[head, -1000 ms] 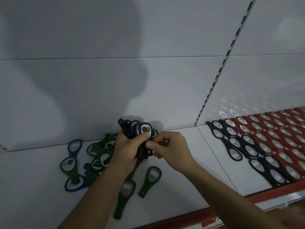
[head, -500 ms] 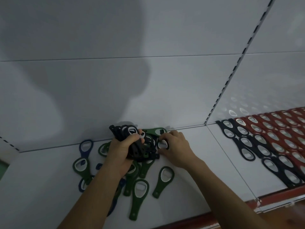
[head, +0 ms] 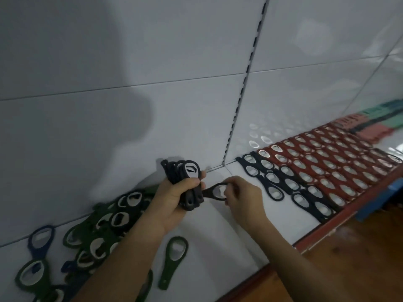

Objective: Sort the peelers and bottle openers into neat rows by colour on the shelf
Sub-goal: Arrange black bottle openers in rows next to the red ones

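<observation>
My left hand point(head: 172, 199) grips a bundle of black bottle openers point(head: 185, 173), held upright above the white shelf point(head: 218, 240). Just right of it, my right hand point(head: 244, 197) pinches the head of a single black opener point(head: 214, 191), whose handle points at the bundle. A loose pile of green openers point(head: 109, 223) lies at the left, with a blue opener point(head: 41, 238) beside it and one green opener point(head: 173, 258) lying apart near my left forearm. To the right, black openers point(head: 283, 182) lie in a neat row next to rows of red openers point(head: 331, 162).
A slotted upright point(head: 244, 83) divides the white back panel. The shelf's red front edge point(head: 340, 221) runs along the right, with wooden floor below. Far right at the back lie pale red and green items point(head: 379, 125), blurred.
The view has swung right. My left hand has lifted the black bundle off the green pile. My right hand has picked up one black opener from the pile and holds it beside the bundle.
</observation>
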